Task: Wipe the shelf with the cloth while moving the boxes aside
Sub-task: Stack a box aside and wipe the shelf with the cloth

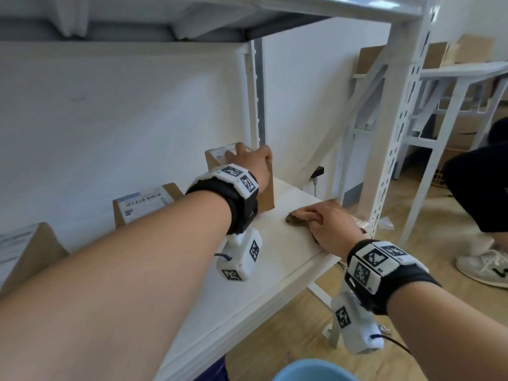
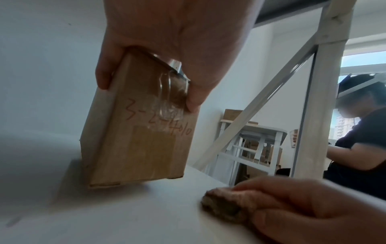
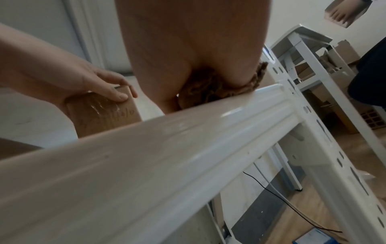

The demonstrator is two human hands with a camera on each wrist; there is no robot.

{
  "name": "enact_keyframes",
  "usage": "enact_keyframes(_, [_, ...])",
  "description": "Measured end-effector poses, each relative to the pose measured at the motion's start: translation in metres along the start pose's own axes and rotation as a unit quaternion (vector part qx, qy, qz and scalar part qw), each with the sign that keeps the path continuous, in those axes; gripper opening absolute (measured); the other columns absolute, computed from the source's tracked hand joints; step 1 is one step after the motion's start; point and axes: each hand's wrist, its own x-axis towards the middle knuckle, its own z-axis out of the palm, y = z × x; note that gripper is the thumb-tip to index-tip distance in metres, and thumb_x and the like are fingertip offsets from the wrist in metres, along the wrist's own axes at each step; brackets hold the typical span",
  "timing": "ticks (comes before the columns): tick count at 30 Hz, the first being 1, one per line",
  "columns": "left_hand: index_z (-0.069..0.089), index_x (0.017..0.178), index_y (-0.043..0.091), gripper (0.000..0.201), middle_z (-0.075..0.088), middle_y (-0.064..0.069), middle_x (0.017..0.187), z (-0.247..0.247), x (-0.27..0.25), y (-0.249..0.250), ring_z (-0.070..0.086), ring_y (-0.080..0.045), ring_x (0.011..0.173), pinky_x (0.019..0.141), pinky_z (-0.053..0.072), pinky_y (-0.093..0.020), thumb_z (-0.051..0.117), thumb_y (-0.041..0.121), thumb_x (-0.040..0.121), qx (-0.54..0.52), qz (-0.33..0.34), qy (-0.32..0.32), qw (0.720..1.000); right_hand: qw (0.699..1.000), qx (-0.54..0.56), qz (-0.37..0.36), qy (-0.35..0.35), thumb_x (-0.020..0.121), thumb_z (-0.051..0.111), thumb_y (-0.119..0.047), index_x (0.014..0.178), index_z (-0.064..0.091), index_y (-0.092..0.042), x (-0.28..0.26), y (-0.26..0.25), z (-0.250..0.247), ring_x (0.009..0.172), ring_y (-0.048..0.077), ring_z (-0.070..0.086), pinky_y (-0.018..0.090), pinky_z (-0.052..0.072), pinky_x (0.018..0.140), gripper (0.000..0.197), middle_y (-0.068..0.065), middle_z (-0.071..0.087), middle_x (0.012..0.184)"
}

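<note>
We find the left hand [image 1: 251, 163] gripping the top of the upright cardboard box [image 2: 137, 132] from above, thumb on one side and fingers on the other; the box is tilted, its near bottom edge apparently raised off the shelf [image 1: 275, 243]. The right hand [image 1: 330, 224] presses flat on the brown cloth [image 2: 225, 206], which lies at the right front corner of the shelf, near the box on its right-front side. We judge the coming wipe turns on this: the box stands between the cloth and the unwiped board to the left, and its long axis is vertical. Two more boxes [image 1: 145, 202] stand further left by the wall. Most of the cloth is hidden under the palm, and the box's contact with the shelf is blurred.
</note>
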Motion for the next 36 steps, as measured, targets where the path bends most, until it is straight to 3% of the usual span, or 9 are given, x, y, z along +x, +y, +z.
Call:
enact_keyframes(4, [0.049, 0.12, 0.034, 0.026, 0.038, -0.009, 0.132, -0.047, -0.004, -0.005, 0.053, -0.034, 0.103, 0.088, 0.046, -0.041, 0.047, 0.031, 0.094, -0.005, 0.016, 0.049, 0.999, 0.999, 0.011, -0.03, 0.002, 0.092, 0.044, -0.01, 0.104, 0.07, -0.032, 0.0, -0.003, -0.001, 0.104, 0.001, 0.044, 0.024, 0.034, 0.102, 0.035, -0.035, 0.05, 0.085])
enact_keyframes(7, [0.046, 0.121, 0.037, 0.03, 0.038, -0.006, 0.129, -0.084, -0.016, -0.018, 0.047, -0.029, 0.091, 0.086, 0.04, -0.039, 0.046, 0.031, 0.092, 0.041, -0.021, 0.047, 0.998, 0.999, 0.042, 0.0, -0.003, 0.091, 0.042, -0.007, 0.1, 0.071, -0.032, 0.002, -0.009, -0.003, 0.091, -0.013, 0.049, 0.006, 0.034, 0.088, 0.04, -0.031, 0.06, 0.09])
enact_keyframes(10, [0.046, 0.126, 0.032, 0.033, 0.036, -0.01, 0.132, -0.101, -0.033, -0.029, 0.041, -0.029, 0.09, 0.078, 0.036, -0.037, 0.046, 0.024, 0.094, 0.076, -0.052, 0.025, 0.995, 0.998, 0.044, 0.03, -0.03, 0.091, 0.037, -0.006, 0.103, 0.071, -0.034, 0.003, -0.022, 0.004, 0.105, 0.007, 0.056, 0.015, 0.039, 0.091, 0.045, -0.028, 0.062, 0.09])
enact_keyframes(14, [0.046, 0.124, 0.034, 0.032, 0.035, -0.01, 0.133, -0.105, -0.053, -0.047, 0.044, -0.032, 0.097, 0.078, 0.039, -0.038, 0.046, 0.022, 0.095, 0.088, -0.071, -0.001, 0.994, 0.996, 0.055, 0.031, -0.059, 0.097, 0.042, -0.027, 0.106, 0.07, -0.033, -0.003, -0.046, 0.011, 0.121, 0.023, 0.049, 0.03, 0.039, 0.104, 0.03, -0.009, 0.065, 0.114])
enact_keyframes(22, [0.045, 0.131, 0.034, 0.037, 0.043, -0.008, 0.136, -0.121, -0.081, -0.058, 0.047, -0.029, 0.105, 0.084, 0.039, -0.036, 0.05, 0.032, 0.094, 0.103, -0.051, -0.013, 0.993, 0.986, 0.061, -0.034, -0.151, 0.09, 0.048, -0.053, 0.108, 0.068, -0.047, -0.012, -0.075, 0.035, 0.112, 0.015, 0.054, 0.034, 0.042, 0.106, 0.027, -0.008, 0.056, 0.129])
enact_keyframes(26, [0.04, 0.141, 0.041, 0.065, 0.038, -0.003, 0.147, -0.111, -0.088, -0.066, 0.029, -0.033, 0.137, 0.105, 0.029, -0.049, 0.049, 0.067, 0.082, 0.09, -0.061, 0.028, 0.994, 0.968, -0.011, -0.138, -0.211, 0.099, 0.04, -0.042, 0.127, 0.06, -0.036, -0.021, -0.096, 0.041, 0.128, 0.015, 0.044, 0.033, 0.03, 0.112, 0.035, -0.009, 0.054, 0.137])
enact_keyframes(29, [0.044, 0.14, 0.037, 0.064, 0.042, -0.004, 0.143, -0.106, -0.091, -0.068, 0.029, -0.031, 0.135, 0.101, 0.031, -0.047, 0.046, 0.066, 0.083, 0.102, -0.052, 0.068, 0.991, 0.95, -0.113, -0.194, -0.218, 0.102, 0.034, -0.028, 0.14, 0.047, -0.026, -0.02, -0.106, 0.04, 0.137, 0.019, 0.033, 0.035, 0.021, 0.115, 0.04, -0.003, 0.044, 0.146])
enact_keyframes(33, [0.047, 0.138, 0.037, 0.058, 0.042, -0.005, 0.141, -0.101, -0.089, -0.067, 0.028, -0.032, 0.135, 0.104, 0.029, -0.049, 0.047, 0.06, 0.085, 0.101, -0.056, 0.074, 0.991, 0.906, -0.282, -0.197, -0.245, 0.101, 0.033, -0.019, 0.153, 0.011, -0.018, -0.003, -0.111, 0.048, 0.144, 0.027, 0.021, 0.043, 0.019, 0.117, 0.057, -0.003, 0.018, 0.159])
enact_keyframes(36, [0.048, 0.14, 0.03, 0.056, 0.042, -0.008, 0.142, -0.102, -0.09, -0.064, 0.027, -0.03, 0.134, 0.106, 0.025, -0.04, 0.049, 0.054, 0.09, 0.086, -0.049, 0.081, 0.992, 0.905, -0.307, -0.16, -0.249, 0.101, 0.033, -0.025, 0.153, 0.012, -0.019, 0.01, -0.098, 0.034, 0.145, 0.027, 0.021, 0.044, 0.019, 0.118, 0.056, 0.001, 0.018, 0.159])
